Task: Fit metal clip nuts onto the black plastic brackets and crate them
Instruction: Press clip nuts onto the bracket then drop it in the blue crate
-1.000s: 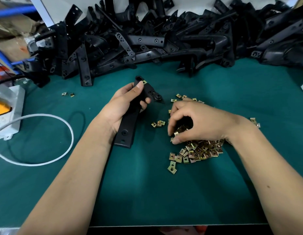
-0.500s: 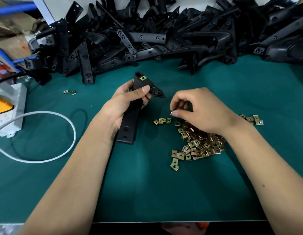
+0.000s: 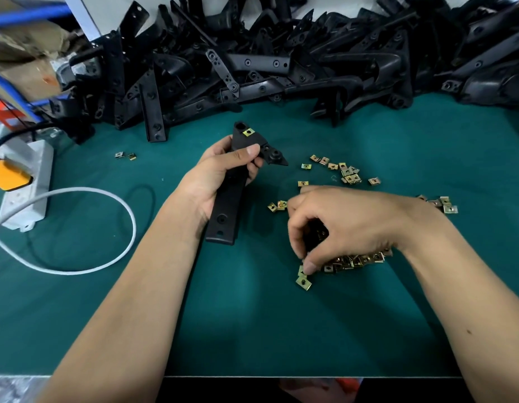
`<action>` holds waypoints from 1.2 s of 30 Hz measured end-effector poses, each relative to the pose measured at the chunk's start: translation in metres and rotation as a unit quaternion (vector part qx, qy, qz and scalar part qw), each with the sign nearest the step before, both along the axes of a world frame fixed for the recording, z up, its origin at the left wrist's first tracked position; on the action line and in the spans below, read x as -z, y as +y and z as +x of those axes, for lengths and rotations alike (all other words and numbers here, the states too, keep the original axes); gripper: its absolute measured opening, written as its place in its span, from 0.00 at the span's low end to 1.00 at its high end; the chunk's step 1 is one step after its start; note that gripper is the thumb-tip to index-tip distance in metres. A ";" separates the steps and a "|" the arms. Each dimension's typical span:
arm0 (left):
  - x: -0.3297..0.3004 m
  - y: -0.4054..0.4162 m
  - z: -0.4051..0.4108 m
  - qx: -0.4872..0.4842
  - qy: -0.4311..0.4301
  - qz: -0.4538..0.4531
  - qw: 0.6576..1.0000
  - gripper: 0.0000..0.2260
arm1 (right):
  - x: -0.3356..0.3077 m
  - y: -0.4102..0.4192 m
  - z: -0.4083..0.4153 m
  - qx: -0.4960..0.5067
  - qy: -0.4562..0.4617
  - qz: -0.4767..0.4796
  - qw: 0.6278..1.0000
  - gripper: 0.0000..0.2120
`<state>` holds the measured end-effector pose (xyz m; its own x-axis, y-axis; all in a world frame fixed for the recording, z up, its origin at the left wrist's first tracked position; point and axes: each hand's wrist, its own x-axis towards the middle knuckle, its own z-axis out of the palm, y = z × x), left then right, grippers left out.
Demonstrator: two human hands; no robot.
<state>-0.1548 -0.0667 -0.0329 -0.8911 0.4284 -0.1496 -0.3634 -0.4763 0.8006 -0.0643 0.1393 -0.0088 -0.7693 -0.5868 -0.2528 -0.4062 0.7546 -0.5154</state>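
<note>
A: Where is the bracket (image 3: 227,199)?

B: Above the green mat (image 3: 252,330), gripped in the left hand (image 3: 214,175), fingers and thumb curled round its middle. One clip nut (image 3: 247,132) sits on the far end, unchanged.

A: What has changed?

B: The right hand (image 3: 339,225) was lifted half a second ago; now it is down on the nut pile (image 3: 357,260). It reads as reaching for the next nut.

A: Its pose?

B: Palm down, fingers curled, thumb tip touching a near-edge nut (whether one is pinched cannot be told). No crate is visible.
</note>
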 end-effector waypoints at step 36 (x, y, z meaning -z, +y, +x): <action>0.005 -0.001 0.000 0.129 0.176 -0.180 0.959 0.14 | 0.016 0.000 -0.014 0.358 -0.057 -0.541 0.759 0.08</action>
